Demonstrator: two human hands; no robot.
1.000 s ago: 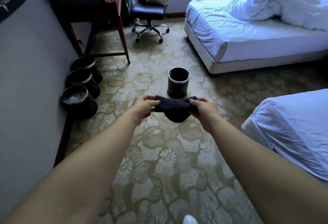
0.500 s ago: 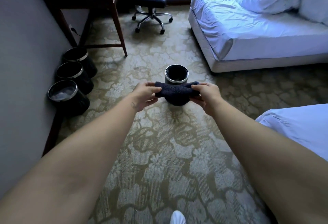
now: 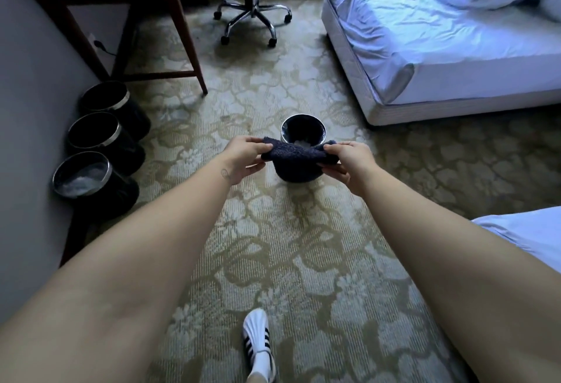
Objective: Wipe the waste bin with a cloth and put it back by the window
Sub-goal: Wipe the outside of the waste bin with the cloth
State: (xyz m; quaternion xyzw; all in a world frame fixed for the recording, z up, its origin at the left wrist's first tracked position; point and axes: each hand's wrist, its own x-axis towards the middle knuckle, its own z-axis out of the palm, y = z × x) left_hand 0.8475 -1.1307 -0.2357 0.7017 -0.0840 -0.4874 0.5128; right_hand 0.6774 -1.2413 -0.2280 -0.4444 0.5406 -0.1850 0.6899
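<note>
A black waste bin with a shiny rim stands upright on the patterned carpet in the middle of the room, with something pale inside. I hold a dark blue cloth stretched between both hands, in front of the bin and hiding its lower part. My left hand pinches the cloth's left end. My right hand pinches its right end. Neither hand touches the bin.
Three more black bins line the left wall. A wooden desk and a wheeled office chair stand at the back. One bed is at the right rear, another bed close on my right. My white shoe is below.
The view has moved closer to the bin and tilted down, and my shoe has come further into view. Both hands still hold the cloth stretched, now nearer the bin's rim.
</note>
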